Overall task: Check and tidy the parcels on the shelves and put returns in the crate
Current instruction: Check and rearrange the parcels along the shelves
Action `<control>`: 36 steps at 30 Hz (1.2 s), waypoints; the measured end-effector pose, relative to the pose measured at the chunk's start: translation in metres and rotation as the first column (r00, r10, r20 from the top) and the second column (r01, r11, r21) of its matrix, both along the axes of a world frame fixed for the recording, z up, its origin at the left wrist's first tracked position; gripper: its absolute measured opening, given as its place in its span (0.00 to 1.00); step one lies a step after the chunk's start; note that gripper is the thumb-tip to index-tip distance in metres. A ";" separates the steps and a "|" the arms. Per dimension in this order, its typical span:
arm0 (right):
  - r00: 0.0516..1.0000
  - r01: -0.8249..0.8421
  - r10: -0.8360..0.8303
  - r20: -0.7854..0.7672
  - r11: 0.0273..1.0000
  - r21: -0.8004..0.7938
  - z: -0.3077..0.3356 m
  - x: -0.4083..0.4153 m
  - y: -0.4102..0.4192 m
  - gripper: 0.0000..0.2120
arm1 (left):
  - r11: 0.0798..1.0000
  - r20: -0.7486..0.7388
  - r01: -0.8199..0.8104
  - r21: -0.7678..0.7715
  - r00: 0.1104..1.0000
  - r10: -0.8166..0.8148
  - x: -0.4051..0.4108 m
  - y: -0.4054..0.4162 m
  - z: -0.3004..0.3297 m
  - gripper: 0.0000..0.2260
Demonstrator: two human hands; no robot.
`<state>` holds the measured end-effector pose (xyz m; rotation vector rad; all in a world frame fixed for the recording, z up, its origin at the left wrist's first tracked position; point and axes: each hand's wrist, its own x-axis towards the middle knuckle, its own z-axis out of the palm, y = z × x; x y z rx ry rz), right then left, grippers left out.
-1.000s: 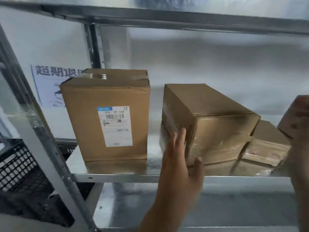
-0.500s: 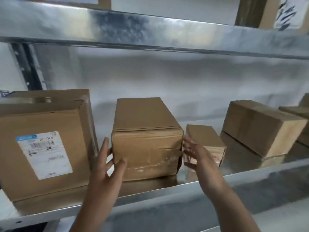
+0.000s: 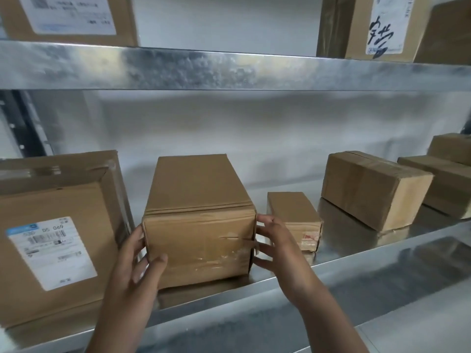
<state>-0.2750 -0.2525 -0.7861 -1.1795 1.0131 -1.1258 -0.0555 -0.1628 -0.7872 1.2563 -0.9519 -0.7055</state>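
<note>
Plain brown boxes (image 3: 198,220), white label (image 3: 51,253) with a blue corner and black print, mottled silver-grey shelf (image 3: 382,261), white wall (image 3: 254,138), black handwriting on upper label (image 3: 387,24)
</note>
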 end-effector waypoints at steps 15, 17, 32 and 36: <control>0.982 -0.176 0.188 0.009 0.934 -0.311 -0.017 -0.017 0.002 0.27 | 0.998 0.089 0.059 -0.032 0.994 -0.056 0.016 0.005 -0.012 0.22; 0.977 -0.179 0.204 0.053 0.935 -0.306 -0.021 -0.017 0.001 0.28 | 0.995 0.110 0.095 -0.015 0.990 -0.093 0.019 0.003 -0.016 0.23; 0.980 -0.177 0.195 0.044 0.946 -0.271 -0.021 -0.002 -0.006 0.27 | 0.988 0.361 0.141 0.061 0.920 -0.153 0.035 0.000 -0.030 0.49; 0.983 -0.127 0.155 0.101 0.963 -0.240 -0.013 0.005 -0.007 0.23 | 0.998 0.453 0.029 0.060 0.890 -0.053 0.031 0.008 -0.026 0.48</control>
